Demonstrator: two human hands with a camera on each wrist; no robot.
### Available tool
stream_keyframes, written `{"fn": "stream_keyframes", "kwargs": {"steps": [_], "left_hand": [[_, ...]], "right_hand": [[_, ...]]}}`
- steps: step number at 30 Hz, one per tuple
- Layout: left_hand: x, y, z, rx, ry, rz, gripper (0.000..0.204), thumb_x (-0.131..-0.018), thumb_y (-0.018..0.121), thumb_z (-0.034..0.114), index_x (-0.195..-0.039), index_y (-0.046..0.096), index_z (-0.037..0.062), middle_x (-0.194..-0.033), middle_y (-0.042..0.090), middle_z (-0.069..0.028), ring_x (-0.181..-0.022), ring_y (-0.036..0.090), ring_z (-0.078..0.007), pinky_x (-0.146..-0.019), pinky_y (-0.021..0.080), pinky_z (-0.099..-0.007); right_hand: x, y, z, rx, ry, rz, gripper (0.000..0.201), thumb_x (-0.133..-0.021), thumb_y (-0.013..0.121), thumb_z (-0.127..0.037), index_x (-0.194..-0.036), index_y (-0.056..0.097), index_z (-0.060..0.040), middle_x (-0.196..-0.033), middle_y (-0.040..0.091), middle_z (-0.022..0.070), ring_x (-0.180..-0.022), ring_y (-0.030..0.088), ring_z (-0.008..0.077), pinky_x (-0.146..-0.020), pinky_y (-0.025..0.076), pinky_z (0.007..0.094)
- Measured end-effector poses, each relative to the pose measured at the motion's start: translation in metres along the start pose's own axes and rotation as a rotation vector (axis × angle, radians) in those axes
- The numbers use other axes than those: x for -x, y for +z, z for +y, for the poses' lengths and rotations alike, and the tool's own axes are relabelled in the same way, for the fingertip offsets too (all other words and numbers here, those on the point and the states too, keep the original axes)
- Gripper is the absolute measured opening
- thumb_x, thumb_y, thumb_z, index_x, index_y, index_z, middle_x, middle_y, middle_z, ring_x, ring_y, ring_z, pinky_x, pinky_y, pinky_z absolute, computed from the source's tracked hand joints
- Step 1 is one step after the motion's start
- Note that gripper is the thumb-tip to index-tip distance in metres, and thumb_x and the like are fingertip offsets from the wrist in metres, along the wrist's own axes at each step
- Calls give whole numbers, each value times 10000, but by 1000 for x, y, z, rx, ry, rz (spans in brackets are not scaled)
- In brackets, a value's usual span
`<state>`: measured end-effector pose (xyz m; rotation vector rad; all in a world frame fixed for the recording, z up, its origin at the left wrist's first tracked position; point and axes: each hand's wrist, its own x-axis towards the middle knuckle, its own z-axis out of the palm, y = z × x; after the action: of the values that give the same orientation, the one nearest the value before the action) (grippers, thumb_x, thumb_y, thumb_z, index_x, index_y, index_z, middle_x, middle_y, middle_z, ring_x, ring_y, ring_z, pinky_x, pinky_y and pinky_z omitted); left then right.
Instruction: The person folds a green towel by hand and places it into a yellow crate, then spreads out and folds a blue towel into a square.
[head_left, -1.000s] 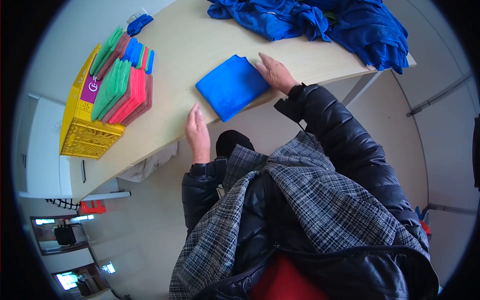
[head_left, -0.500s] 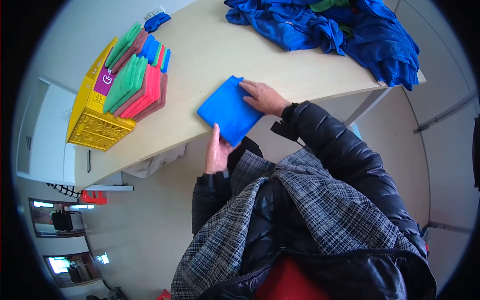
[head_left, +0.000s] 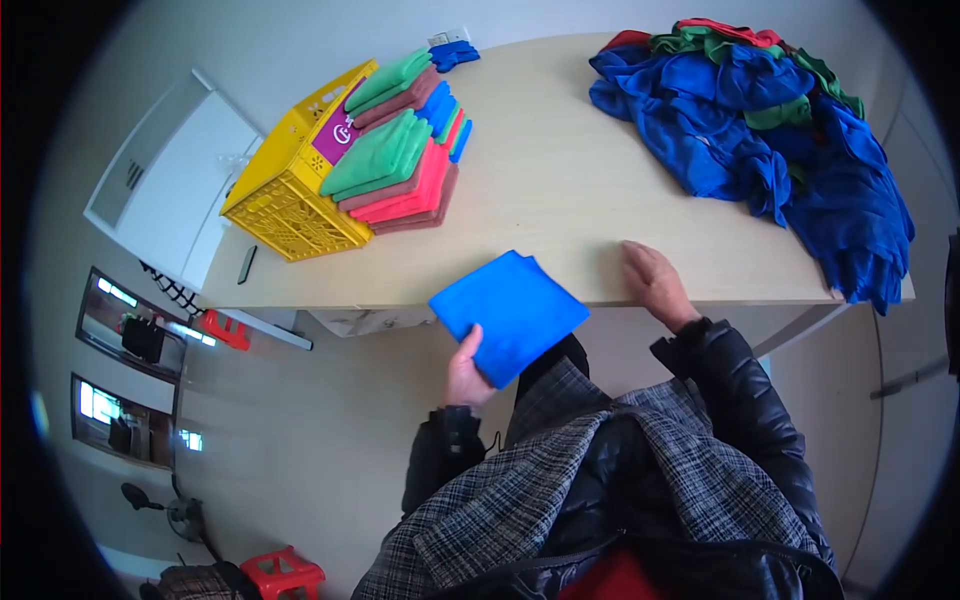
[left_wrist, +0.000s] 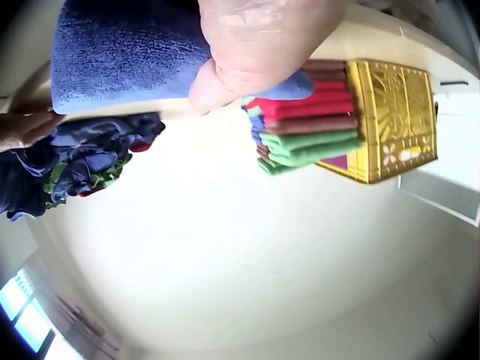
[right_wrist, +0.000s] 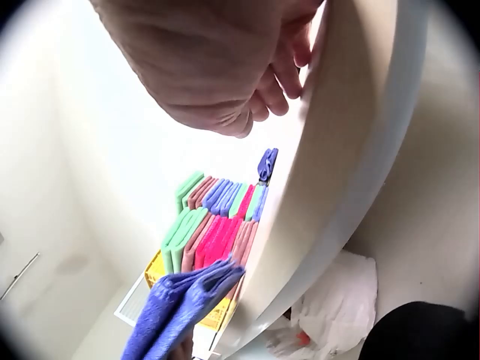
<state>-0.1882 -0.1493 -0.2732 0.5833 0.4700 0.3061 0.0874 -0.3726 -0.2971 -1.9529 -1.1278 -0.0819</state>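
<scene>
My left hand (head_left: 467,375) grips a folded blue cloth (head_left: 510,315) by its near left edge, with the thumb on top. The cloth is a neat flat square, held at the front edge of the table and partly out past it. In the left wrist view the thumb presses on the fuzzy blue fabric (left_wrist: 127,60). My right hand (head_left: 657,283) is apart from the cloth, over the table's front edge, with nothing in it. In the right wrist view its fingers (right_wrist: 274,86) are relaxed and slightly bent, and the folded layers of the cloth (right_wrist: 180,307) show beyond.
Folded green, brown, red and blue cloths (head_left: 400,165) stand in rows against a yellow crate (head_left: 300,215) on the left of the table (head_left: 540,160). A loose heap of mostly blue cloths (head_left: 740,120) covers the right end. A small blue bundle (head_left: 453,55) lies by the wall.
The blue cloth has gone from lying on the table into my left hand's grip at the edge. My right hand has let go and moved right. The head view has shifted.
</scene>
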Motion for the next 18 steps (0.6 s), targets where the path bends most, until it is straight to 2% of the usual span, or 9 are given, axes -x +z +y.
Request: {"fn": "stream_keyframes", "kwargs": {"steps": [2,5,7,9,11,13,16,18], "left_hand": [[13,14,35,-9,59,20,663,-998,614,359,-1517,349,44,-1517,451,-185,-1351,479,-377,-1121,392,-565],[21,49,95,-73,192,-5,656,-994,624,352,-1516,360,56,-1512,459,-181,-1347,485,-373,-1115,402,-557],[17,75,138,-136,298,40,650,-998,620,352,-1517,363,59,-1508,466,-177,-1344,488,-374,-1113,405,-559],[-4,91,185,-221,434,-14,630,-999,622,350,-1505,383,60,-1506,471,-176,-1344,490,-376,-1114,405,-560],[-28,114,230,-258,533,41,615,-995,629,350,-1488,405,57,-1502,475,-178,-1344,490,-376,-1115,406,-562],[-69,120,279,-214,571,-71,616,-989,635,360,-1476,414,53,-1494,483,-182,-1348,480,-386,-1122,398,-567],[-124,134,331,-167,551,-88,643,-977,648,370,-1478,409,46,-1493,481,-185,-1351,469,-404,-1133,383,-578],[-162,130,351,-88,618,-97,666,-976,639,395,-1483,400,36,-1509,458,-192,-1356,457,-423,-1134,363,-615]], "right_hand": [[6,-9,16,103,-44,120,364,-937,606,-158,-1271,601,-15,-1304,615,175,-1268,532,354,-1093,412,435],[14,-24,10,204,-60,145,321,-930,599,-136,-1223,622,-7,-1284,626,175,-1265,543,346,-1095,411,435],[15,-28,6,250,-60,155,300,-926,596,-125,-1199,633,-4,-1274,632,175,-1263,549,342,-1095,411,436],[15,-27,1,341,-66,162,286,-916,596,-116,-1180,641,-15,-1270,636,165,-1261,551,340,-1095,409,440],[18,-24,0,383,-59,160,279,-911,597,-112,-1170,645,-21,-1267,638,161,-1260,552,339,-1095,409,442],[16,-22,1,398,-36,169,290,-903,597,-117,-1173,642,-18,-1272,636,158,-1263,549,340,-1092,412,443],[14,-23,2,421,-12,189,306,-893,598,-122,-1177,638,-14,-1277,633,158,-1266,547,342,-1089,415,443],[15,-21,0,440,2,189,326,-881,599,-127,-1183,634,-7,-1282,629,162,-1267,546,344,-1087,418,444]]}}
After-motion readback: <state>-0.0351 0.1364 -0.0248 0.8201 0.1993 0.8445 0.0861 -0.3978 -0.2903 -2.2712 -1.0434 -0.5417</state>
